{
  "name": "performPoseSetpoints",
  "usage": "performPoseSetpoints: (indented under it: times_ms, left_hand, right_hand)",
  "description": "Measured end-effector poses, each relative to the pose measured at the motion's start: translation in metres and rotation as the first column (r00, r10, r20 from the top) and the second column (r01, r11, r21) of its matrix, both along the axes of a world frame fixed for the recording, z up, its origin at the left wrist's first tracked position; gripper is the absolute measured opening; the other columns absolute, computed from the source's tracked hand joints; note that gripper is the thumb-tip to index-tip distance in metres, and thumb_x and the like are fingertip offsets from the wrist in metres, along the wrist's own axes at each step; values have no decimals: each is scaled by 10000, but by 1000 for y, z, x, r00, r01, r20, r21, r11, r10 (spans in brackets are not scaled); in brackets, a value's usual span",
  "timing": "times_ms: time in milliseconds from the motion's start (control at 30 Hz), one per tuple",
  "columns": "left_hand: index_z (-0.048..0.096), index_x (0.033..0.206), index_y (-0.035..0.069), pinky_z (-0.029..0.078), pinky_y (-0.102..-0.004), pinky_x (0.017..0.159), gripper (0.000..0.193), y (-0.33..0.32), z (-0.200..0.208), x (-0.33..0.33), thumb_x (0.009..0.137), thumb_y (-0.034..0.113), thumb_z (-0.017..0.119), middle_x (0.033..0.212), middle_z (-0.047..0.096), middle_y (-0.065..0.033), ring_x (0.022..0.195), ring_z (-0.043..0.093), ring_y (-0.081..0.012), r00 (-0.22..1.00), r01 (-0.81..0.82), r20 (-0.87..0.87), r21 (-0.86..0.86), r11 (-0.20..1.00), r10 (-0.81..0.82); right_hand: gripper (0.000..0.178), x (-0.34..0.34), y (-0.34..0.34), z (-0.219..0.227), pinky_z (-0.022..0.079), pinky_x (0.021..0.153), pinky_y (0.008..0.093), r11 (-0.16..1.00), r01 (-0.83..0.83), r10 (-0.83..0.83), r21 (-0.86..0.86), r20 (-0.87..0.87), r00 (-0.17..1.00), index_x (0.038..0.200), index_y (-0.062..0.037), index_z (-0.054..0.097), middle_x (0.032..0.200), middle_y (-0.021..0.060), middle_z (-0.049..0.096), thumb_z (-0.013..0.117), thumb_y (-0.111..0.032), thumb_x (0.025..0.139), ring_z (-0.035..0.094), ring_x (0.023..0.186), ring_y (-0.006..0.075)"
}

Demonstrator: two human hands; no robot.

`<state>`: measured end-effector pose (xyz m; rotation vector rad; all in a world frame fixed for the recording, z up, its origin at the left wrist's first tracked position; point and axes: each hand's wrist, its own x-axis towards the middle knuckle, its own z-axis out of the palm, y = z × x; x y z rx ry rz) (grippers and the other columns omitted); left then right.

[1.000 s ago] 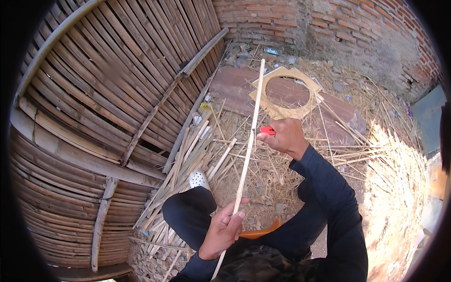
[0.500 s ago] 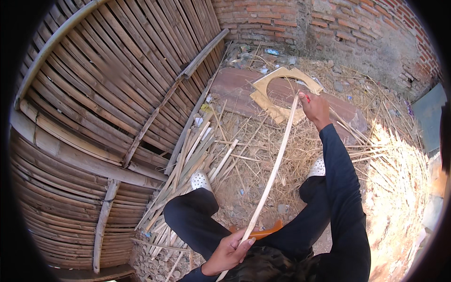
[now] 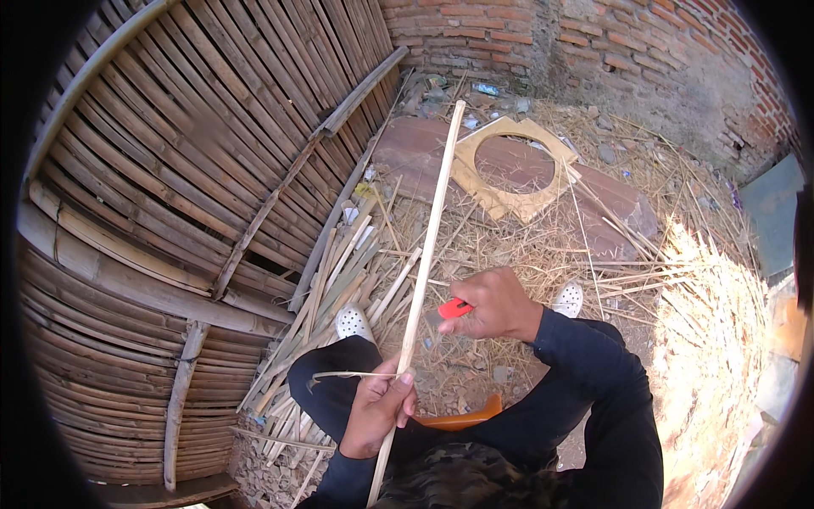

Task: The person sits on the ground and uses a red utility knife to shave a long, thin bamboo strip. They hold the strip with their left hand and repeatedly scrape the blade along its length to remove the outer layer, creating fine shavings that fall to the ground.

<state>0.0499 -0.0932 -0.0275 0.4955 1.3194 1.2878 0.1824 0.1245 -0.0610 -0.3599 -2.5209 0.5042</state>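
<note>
The left hand (image 3: 377, 411) sits lowest, fingers curled around a long pale bamboo strip (image 3: 421, 280), thumb pressed on top; a thin curled shaving (image 3: 348, 375) hangs off the strip just beside it. The strip runs from the lap up and away toward the brick wall (image 3: 543, 38). Farther up, the right hand (image 3: 494, 304) is closed in a fist on a red-handled knife (image 3: 454, 308) held against the strip. Beyond lie scattered bamboo slivers (image 3: 356, 263), a wooden board with a round hole (image 3: 509, 165), and a woven bamboo panel (image 3: 195, 144) at the left.
</note>
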Motion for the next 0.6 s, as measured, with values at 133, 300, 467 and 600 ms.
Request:
performPoseSetpoints:
  times_ms: [133, 300, 467, 600]
  left_hand:
    - [427, 1383, 10, 315, -203, 466, 426, 15, 7, 8, 996, 175, 497, 550, 422, 22, 420, 342, -53, 997, 21, 77, 21, 1000, -22]
    - [429, 1403, 53, 301, -178, 437, 424, 20, 4, 2, 1023, 238, 460, 581, 415, 41, 486, 372, -35, 997, 67, 30, 66, 996, -69]
    - [474, 1342, -1, 293, -205, 448, 416, 27, 3, 7, 1020, 262, 457, 512, 365, 37, 412, 318, -49, 996, 34, -80, 50, 998, -30]
    - [480, 1325, -10, 293, -204, 438, 400, 21, -11, 6, 1021, 250, 460, 504, 367, 40, 408, 312, -46, 998, 16, -69, 14, 1000, -15]
  right_hand:
    - [651, -10, 1, -3, 429, 441, 382, 997, -26, 35, 71, -122, 992, 616, -80, 547, 485, 79, 496, 625, -717, 725, 563, 459, 285]
    - [646, -12, -4, -5, 448, 442, 373, 991, -29, 41, 130, -92, 995, 575, -93, 529, 473, 75, 505, 628, -715, 721, 572, 443, 276]
    - [644, -20, 46, 4, 452, 419, 392, 968, 248, -247, 29, -21, 969, 622, -82, 616, 472, 99, 559, 592, -711, 758, 596, 430, 282]
    - [632, -17, 6, -12, 445, 413, 388, 996, 82, -83, 44, 34, 996, 611, -99, 621, 470, 98, 556, 601, -716, 746, 588, 419, 275]
